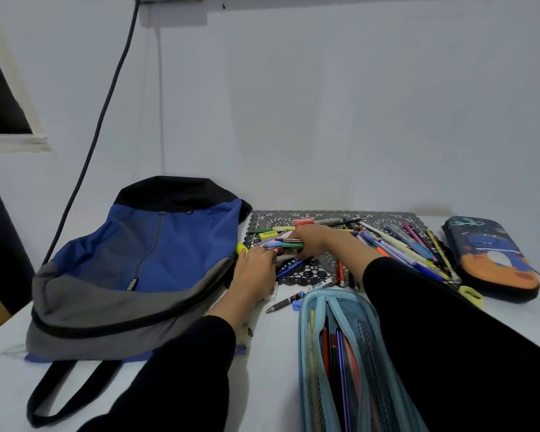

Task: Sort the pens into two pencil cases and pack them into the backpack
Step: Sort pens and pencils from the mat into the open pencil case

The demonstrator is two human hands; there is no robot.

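1. Blue-and-grey nylon: the backpack (144, 263) lies flat on the white table (268, 385), just left of the black lace-pattern mat (312, 269). I cannot tell whether its zip is open, and nothing looks packed yet.
2. At the mat's left edge the left hand (253, 269) lies palm down with its fingers fairly straight. The fingertips press on the near ends of a bundle of felt-tip pens (281, 244). A yellow highlighter (242, 248) lies just past its knuckles, between the mat and the backpack.
3. Over the mat's left half the right hand (309, 241) curls round the same bundle from the far side, so the two hands squeeze it between them.
4. The pens in the bundle point different ways. If it is lifted on so loose a hold, some could slide out and roll off the mat toward the backpack, or mix with the unsorted ones.
5. Nearer the person than the mat, the light-blue mesh pencil case (349, 353) gapes open with a few pencils inside. The right sleeve lies across its right side and could drag it. A grey pen (293, 299) lies between the case and the mat.
6. On the mat's right half sits a heap of loose pens (402, 244), some overhanging the near edge. A sweep of that sleeve could knock them away.
7. Right of the mat, the dinosaur-print pencil case (493, 260) appears closed. It must be opened before it can take anything.
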